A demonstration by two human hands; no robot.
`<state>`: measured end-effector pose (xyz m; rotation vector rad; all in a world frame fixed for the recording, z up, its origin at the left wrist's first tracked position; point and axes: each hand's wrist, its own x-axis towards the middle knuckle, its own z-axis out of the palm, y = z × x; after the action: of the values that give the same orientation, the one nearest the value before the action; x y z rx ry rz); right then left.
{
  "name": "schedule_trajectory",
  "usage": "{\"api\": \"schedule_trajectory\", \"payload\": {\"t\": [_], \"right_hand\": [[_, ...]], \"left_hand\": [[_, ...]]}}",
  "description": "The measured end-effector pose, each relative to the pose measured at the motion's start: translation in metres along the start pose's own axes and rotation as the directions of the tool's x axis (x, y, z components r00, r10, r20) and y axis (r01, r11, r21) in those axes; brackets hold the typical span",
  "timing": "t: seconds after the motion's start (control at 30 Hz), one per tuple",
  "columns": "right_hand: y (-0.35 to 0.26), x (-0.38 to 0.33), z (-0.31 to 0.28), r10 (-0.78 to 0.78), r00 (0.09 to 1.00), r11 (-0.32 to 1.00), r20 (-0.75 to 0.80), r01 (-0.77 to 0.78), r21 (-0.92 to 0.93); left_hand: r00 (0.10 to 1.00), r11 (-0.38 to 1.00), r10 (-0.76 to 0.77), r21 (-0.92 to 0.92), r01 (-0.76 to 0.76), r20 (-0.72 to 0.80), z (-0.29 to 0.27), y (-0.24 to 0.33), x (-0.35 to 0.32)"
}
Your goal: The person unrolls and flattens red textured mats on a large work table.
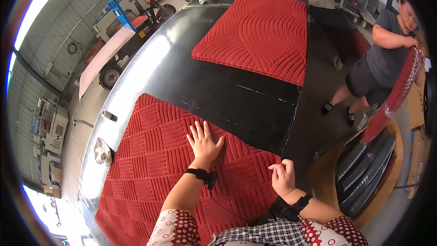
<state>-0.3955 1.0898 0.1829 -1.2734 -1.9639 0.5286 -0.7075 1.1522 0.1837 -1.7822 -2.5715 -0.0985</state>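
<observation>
A red carpet mat [150,164] with a ribbed basket-weave pattern lies across the near part of the table. My left hand [203,146] rests flat on it, fingers spread, near its far edge. At the mat's right corner, my right hand [283,177] is closed, fingers curled and thumb drawn in; whatever it pinches there is hidden. Beyond lies a second red mat [261,32] with curved ribs. Between the mats runs a strip of black sheet [241,95] marked with broken white lines, its right edge frayed.
On the shiny metal table [150,70], a small roll [109,115] and a crumpled pale cloth [103,151] sit at the left edge. At right, a co-worker [382,59] holds a rolled red mat [393,95] above a cardboard box [387,182] of dark rolls. Machines [52,127] stand at left.
</observation>
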Motion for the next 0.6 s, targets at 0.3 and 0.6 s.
{"api": "schedule_trajectory", "payload": {"t": [0.3,0.6], "right_hand": [[0.014,0.012,0.016,-0.015,0.999,1.000,-0.028,0.015,-0.012],[0.024,0.017,0.009,-0.071,0.997,0.995,0.004,0.072,-0.068]], "left_hand": [[0.999,0.999,-0.032,-0.014,0.032,0.014,0.000,0.006,0.017],[0.973,0.973,0.230,-0.042,-0.229,0.029,-0.011,0.093,-0.053]]}}
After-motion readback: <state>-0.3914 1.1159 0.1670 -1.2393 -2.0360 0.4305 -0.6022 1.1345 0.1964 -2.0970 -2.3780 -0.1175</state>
